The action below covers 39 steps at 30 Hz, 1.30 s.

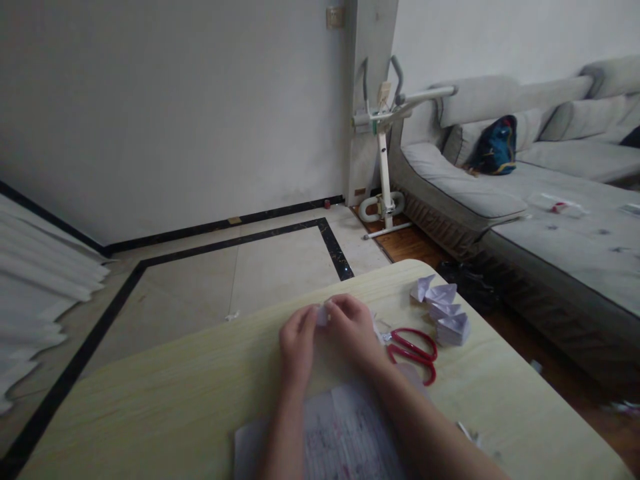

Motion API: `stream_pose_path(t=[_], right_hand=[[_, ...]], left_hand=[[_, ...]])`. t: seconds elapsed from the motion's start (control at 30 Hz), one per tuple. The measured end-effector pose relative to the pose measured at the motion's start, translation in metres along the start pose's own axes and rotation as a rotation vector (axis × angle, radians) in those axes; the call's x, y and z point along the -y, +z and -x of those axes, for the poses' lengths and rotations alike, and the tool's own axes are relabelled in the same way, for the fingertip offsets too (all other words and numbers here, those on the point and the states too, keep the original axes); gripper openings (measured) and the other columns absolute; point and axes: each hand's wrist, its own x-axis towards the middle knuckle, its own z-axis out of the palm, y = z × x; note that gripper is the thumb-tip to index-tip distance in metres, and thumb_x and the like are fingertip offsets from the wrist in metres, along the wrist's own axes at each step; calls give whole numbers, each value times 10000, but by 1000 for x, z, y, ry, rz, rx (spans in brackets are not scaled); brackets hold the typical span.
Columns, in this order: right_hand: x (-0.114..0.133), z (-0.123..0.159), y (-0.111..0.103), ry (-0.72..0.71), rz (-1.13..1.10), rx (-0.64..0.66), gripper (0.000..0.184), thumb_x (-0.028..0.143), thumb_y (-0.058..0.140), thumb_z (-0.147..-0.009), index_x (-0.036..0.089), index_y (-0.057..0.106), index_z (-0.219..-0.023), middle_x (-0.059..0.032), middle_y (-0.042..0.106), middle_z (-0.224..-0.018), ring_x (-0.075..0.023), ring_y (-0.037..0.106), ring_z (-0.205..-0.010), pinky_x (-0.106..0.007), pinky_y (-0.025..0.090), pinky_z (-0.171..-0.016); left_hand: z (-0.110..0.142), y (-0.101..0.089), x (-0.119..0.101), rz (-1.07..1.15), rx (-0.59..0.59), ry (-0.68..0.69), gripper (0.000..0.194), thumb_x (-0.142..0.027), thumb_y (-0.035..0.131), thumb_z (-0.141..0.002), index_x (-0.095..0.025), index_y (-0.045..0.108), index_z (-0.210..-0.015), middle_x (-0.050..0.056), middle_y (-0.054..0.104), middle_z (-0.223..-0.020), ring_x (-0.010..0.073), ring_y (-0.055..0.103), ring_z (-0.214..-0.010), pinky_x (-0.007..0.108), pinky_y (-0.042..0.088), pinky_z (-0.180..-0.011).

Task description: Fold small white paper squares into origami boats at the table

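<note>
White paper piece [323, 315], left of the red-handled scissors [413, 346], sits pinched in your closed left fingers [309, 320] and right fingers [338, 309]; uneven pulling could tear it.

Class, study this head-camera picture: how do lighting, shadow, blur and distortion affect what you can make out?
Head view: dim, soft light, with faint shading on the tabletop around the left hand and right hand; head view: the small paper they pinch is blurred, and writing on the sheet is unreadable; head view: the sofa looks stretched toward the edge.
</note>
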Motion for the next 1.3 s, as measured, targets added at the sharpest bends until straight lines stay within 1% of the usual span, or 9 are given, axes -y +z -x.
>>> stream_pose_path(t=[0.13, 0.23, 0.4, 0.63, 0.77, 0.87, 1.07, 1.2, 1.3], right_hand=[[2, 1, 1, 26, 1, -12, 121, 269, 618, -758, 156, 655, -737, -16, 653, -667, -155, 595, -633, -248, 467, -603], [5, 1, 1, 38, 21, -18, 125, 271, 618, -758, 158, 648, -714, -13, 644, -644, -154, 588, -610, -249, 463, -590], [5, 1, 0, 7, 32, -17, 128, 270, 606, -776, 162, 642, -715, -10, 643, -651, -153, 589, -626, -247, 464, -598], [-1, 1, 0, -10, 32, -17, 138, 267, 607, -780, 168, 612, -684, 4, 615, -620, -144, 565, -600, -235, 442, -565], [4, 4, -1, -22, 42, 4, 158, 260, 592, -797, 169, 599, -668, 8, 600, -610, -141, 552, -598, -232, 438, -565], [9, 5, -2, -23, 72, 6, 164, 250, 589, -797, 169, 597, -654, 13, 588, -599, -138, 545, -597, -226, 427, -554], [6, 5, 0, -3, 83, -2, 162, 254, 587, -787, 165, 608, -653, 4, 607, -601, -142, 553, -594, -229, 433, -559], [2, 4, 1, -21, 114, -22, 183, 249, 566, -793, 170, 597, -632, 10, 583, -586, -140, 535, -594, -223, 413, -546], [4, 4, 0, -26, 104, -17, 186, 255, 557, -805, 174, 586, -640, 19, 565, -584, -135, 524, -587, -221, 404, -540]], left_hand=[[0, 0, -1, -11, -8, 13, 336, -424, 665, -764, -128, 732, -910, 104, 736, -932, 236, 668, -894, 317, 518, -789], [1, -1, -2, -25, 4, 12, 343, -428, 660, -770, -126, 731, -916, 106, 736, -931, 240, 667, -902, 321, 514, -798], [1, -1, -1, -30, 45, 24, 320, -418, 647, -786, -138, 731, -916, 102, 735, -943, 232, 667, -905, 311, 510, -801], [2, 1, -6, -8, 15, 5, 299, -389, 679, -753, -136, 731, -904, 99, 738, -942, 230, 669, -898, 303, 511, -794], [3, 2, -11, -28, 38, 1, 278, -378, 675, -757, -139, 725, -889, 85, 737, -903, 220, 669, -865, 294, 513, -766], [4, 2, -12, -56, 33, 7, 257, -367, 671, -756, -140, 723, -864, 80, 736, -875, 218, 668, -847, 294, 509, -761], [4, 1, -12, -60, 23, 16, 255, -367, 672, -753, -140, 717, -858, 74, 730, -854, 217, 663, -832, 295, 502, -763], [5, 1, -12, -74, 41, 28, 248, -368, 659, -765, -142, 712, -851, 71, 725, -838, 214, 661, -820, 289, 504, -747], [4, 2, -12, -77, 11, 41, 238, -361, 659, -760, -144, 707, -843, 70, 724, -837, 212, 658, -815, 289, 504, -747]])
